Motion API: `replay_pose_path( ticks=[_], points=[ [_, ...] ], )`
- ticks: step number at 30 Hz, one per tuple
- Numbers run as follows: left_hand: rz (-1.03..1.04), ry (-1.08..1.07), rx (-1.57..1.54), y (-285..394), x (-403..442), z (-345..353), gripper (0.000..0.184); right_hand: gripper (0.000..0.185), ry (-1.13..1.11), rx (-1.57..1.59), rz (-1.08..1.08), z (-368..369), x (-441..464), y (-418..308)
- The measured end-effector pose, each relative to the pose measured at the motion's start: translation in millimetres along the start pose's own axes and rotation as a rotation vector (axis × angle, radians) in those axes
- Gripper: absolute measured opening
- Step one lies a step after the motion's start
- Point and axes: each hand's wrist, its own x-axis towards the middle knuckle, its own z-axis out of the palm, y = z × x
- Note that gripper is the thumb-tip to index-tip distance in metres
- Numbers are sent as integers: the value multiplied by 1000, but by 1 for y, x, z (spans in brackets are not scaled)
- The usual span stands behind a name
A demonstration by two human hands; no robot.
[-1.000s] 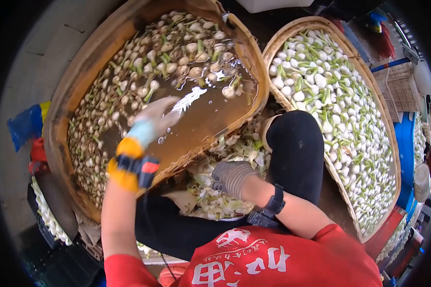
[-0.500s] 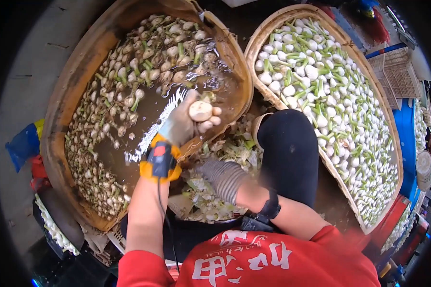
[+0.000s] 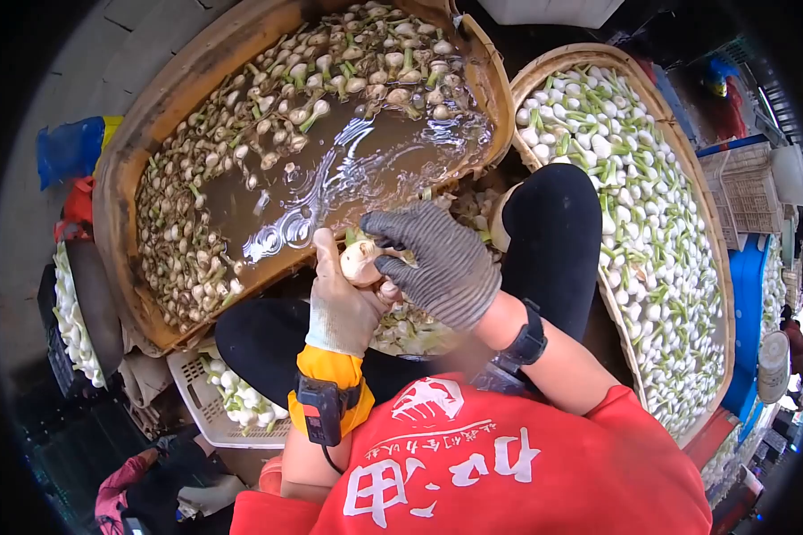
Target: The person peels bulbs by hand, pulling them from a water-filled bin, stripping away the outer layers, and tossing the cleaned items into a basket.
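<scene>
Over my lap, a garlic bulb (image 3: 359, 262) with a short green stem sits in my left hand (image 3: 346, 299), which wears a pale, wet-looking glove. Its fingers are closed around the bulb from below. My right hand (image 3: 442, 263), in a grey striped glove, pinches the same bulb from the other side with thumb and fingers. Part of the bulb is hidden by that hand. Beyond both hands is a tan tub (image 3: 120, 205) of brown water with many unpeeled, muddy garlic bulbs (image 3: 183, 241). Garlic peelings (image 3: 406, 332) lie beneath my hands.
To the right, a second tan tub (image 3: 614, 308) is full of clean white garlic (image 3: 651, 205) with green stems. A white plastic basket (image 3: 187, 392) of garlic stands at my left. A blue container (image 3: 748, 294) is at the far right. Another person's sleeve (image 3: 120, 490) shows at lower left.
My left hand has drawn the bulb back from above the water tub toward my lap. My right hand has come up from the peelings and taken hold of it. The view has shifted.
</scene>
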Motion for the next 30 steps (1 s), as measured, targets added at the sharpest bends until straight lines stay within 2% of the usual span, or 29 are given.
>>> replay_pose_path(
  ticks=[1, 3, 6, 7, 9, 10, 11, 12, 13, 14, 15, 18, 19, 20, 21, 22, 23, 25, 26, 30],
  points=[
    [27, -21, -9, -3, -5, 0, 55, 36, -8, -35, -54, 3, -4, -5],
    [35, -24, 29, -7, -11, -6, 54, 33, -47, -32, -7, 4, -10, -13],
    [149, -6, 227, -14, -13, -18, 63, 30, -96, -103, 4, 3, -15, -26],
    [149, -9, 223, -14, -18, -19, 63, 27, -67, -34, 65, 3, -18, -31],
    [239, 16, 544, -7, -31, -18, 70, 25, -40, 34, 121, 3, -21, -35],
    [232, -23, 539, -4, -37, -17, 80, 24, -46, 170, 183, 2, -21, -31],
    [128, -220, 522, 2, -36, -29, 87, 23, -51, 305, 244, 2, -18, -27],
    [90, -313, 487, 4, -44, -28, 90, 22, 117, 129, 67, 1, -5, -22],
    [50, -406, 454, 6, -51, -27, 93, 23, 123, 26, 151, -10, 3, -22],
    [-19, -537, 361, 6, -49, -36, 96, 23, 270, -70, 105, -15, 14, -16],
    [-13, -539, 363, 4, -51, -38, 96, 24, 369, -180, 94, -17, 26, 2],
    [10, -527, 216, -1, -63, -33, 89, 27, 449, -286, 107, -22, 32, 20],
    [19, -526, 214, -3, -69, -29, 89, 29, 282, -97, 242, -19, 23, 16],
    [57, -439, 188, -6, -76, -23, 80, 31, 107, 88, 378, -18, 12, 8],
    [90, -354, 161, -9, -79, -20, 72, 32, 28, -71, 316, -10, 0, 3],
    [120, -311, 246, -11, -78, -20, 51, 31, 0, -39, 312, -3, -11, 3],
    [121, -313, 243, -11, -80, -18, 51, 31, -26, -5, 310, 1, -19, 2],
    [240, -140, 637, -10, -88, -14, 38, 30, -31, -4, 311, 5, -29, -1],
    [219, -194, 554, -10, -89, -16, 36, 29, -32, -3, 313, 7, -31, -2],
    [301, -272, 615, -12, -102, -8, 39, 27, -55, 60, 365, 0, -34, -4]
  ],
)
